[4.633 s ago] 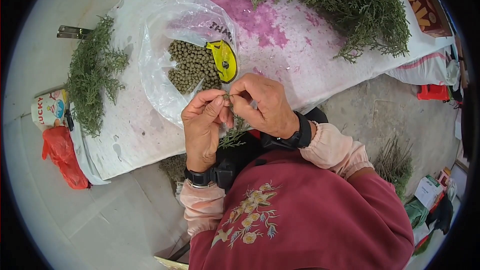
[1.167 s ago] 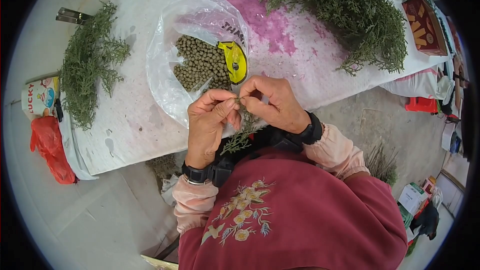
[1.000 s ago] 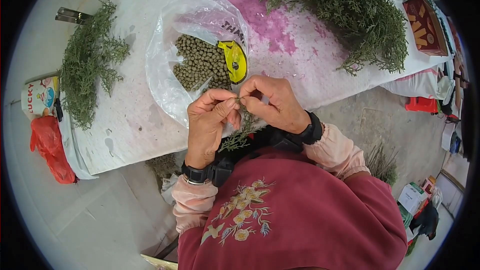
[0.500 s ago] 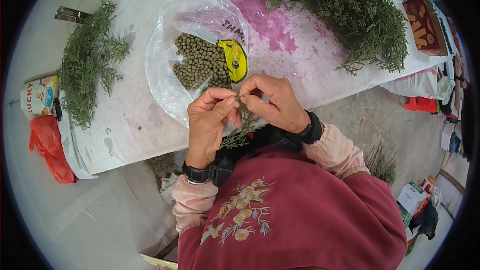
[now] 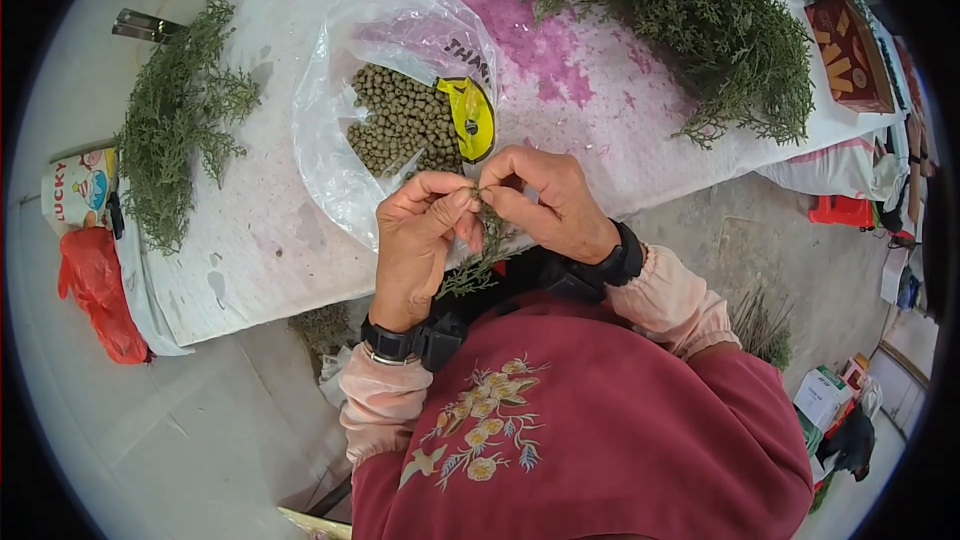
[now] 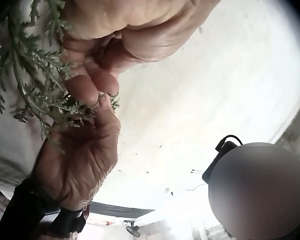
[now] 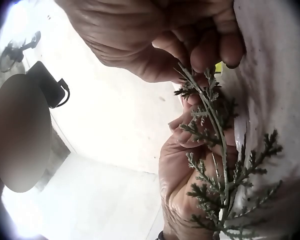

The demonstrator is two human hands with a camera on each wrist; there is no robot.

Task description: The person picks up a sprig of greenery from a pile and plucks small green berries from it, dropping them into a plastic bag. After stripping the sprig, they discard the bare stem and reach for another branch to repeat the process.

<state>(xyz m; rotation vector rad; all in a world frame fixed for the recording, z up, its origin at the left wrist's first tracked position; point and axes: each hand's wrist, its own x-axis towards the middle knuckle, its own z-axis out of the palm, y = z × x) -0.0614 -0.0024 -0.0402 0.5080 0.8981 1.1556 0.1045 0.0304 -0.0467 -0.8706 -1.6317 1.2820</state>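
We see both hands, left hand [image 5: 418, 240] and right hand [image 5: 545, 202], pinching one feathery green cypress sprig [image 5: 478, 262] at its tip, steadying it for picking

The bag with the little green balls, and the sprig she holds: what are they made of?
The bag looks like thin clear plastic film: glossy, wrinkled, its contents showing through. The sprig is fresh plant matter, probably a conifer: thin green stem with scaly, feathery leaflets, matte. Both hands pinch it.
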